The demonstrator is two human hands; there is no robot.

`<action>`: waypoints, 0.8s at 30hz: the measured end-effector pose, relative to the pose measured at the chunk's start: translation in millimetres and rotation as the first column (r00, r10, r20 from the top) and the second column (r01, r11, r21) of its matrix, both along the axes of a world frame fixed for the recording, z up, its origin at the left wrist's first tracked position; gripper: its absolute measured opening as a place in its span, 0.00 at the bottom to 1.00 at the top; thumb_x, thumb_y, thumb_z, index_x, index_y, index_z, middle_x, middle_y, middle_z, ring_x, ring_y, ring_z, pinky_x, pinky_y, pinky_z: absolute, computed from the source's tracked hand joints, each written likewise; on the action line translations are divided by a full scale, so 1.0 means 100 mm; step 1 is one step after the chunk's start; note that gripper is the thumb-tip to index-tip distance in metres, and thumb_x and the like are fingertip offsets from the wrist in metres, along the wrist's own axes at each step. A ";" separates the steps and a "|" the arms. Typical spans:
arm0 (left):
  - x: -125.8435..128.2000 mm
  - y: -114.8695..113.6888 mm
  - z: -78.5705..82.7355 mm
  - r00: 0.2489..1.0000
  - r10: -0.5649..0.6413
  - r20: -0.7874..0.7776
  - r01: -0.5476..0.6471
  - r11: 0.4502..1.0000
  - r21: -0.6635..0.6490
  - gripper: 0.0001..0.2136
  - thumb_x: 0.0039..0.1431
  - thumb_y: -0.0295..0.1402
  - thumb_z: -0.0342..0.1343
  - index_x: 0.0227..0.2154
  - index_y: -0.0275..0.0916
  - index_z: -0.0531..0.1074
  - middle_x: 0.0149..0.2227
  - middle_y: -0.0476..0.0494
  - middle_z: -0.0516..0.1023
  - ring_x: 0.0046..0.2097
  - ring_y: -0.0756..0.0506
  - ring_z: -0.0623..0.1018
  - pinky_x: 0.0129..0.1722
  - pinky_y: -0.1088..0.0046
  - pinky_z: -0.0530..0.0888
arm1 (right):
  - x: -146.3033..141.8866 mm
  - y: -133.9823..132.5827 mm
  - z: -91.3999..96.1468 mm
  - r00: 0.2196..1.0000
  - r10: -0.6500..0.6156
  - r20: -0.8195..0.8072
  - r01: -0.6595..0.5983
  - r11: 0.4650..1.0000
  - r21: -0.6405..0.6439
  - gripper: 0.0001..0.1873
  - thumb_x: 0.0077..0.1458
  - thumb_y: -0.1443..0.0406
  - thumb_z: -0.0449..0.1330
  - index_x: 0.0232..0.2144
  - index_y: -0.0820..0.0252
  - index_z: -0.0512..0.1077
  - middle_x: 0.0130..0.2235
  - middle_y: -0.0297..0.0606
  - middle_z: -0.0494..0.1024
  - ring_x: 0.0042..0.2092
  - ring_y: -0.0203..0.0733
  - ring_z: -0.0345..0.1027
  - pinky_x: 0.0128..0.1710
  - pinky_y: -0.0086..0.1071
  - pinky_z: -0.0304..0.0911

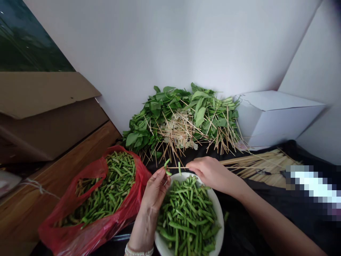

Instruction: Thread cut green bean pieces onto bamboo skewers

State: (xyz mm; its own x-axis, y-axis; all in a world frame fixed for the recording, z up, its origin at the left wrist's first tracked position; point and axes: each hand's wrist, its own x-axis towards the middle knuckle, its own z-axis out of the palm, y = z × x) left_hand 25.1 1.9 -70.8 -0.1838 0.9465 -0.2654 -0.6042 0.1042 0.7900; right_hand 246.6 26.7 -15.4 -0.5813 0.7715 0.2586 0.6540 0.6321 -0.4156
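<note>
Over a white bowl (221, 222) heaped with cut green beans (190, 215), both hands meet at a thin wooden skewer (174, 168). My right hand (211, 174) is closed on the skewer, which points left. One piece of green bean (179, 169) is threaded crosswise on it, near my right fingers. Between the fingertips of my left hand (156, 188) is a curved green bean (167, 166), at the skewer's left end. Whether the tip has pierced this bean I cannot tell. A beaded bracelet circles my left wrist.
A red plastic bag (141, 170) of cut beans stands at left, beside a cardboard box (53, 124). Leafy greens (160, 103) and pale skewered pieces (178, 129) lie against the wall. Bare skewers (255, 165) spread at right, before a white box (282, 119).
</note>
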 end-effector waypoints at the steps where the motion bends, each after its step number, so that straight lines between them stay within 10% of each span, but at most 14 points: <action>1: 0.00 0.00 -0.01 1.000 0.002 -0.002 -0.002 1.000 0.000 0.06 0.50 0.25 0.65 0.31 0.41 0.79 0.29 0.46 0.80 0.32 0.48 0.80 0.33 0.75 0.77 | 0.00 0.00 0.00 1.000 0.008 -0.008 -0.008 1.000 -0.010 0.14 0.60 0.71 0.50 0.34 0.56 0.75 0.32 0.33 0.77 0.34 0.34 0.68 0.33 0.28 0.52; 24: 0.11 -0.06 0.04 0.992 -0.119 -0.045 0.119 0.993 -0.002 0.11 0.37 0.28 0.74 0.25 0.33 0.79 0.27 0.48 0.79 0.28 0.53 0.76 0.30 0.80 0.74 | -0.16 -0.01 -0.15 0.990 0.105 -0.092 -0.110 0.993 -0.052 0.12 0.59 0.73 0.49 0.30 0.60 0.71 0.29 0.33 0.74 0.31 0.33 0.64 0.33 0.27 0.51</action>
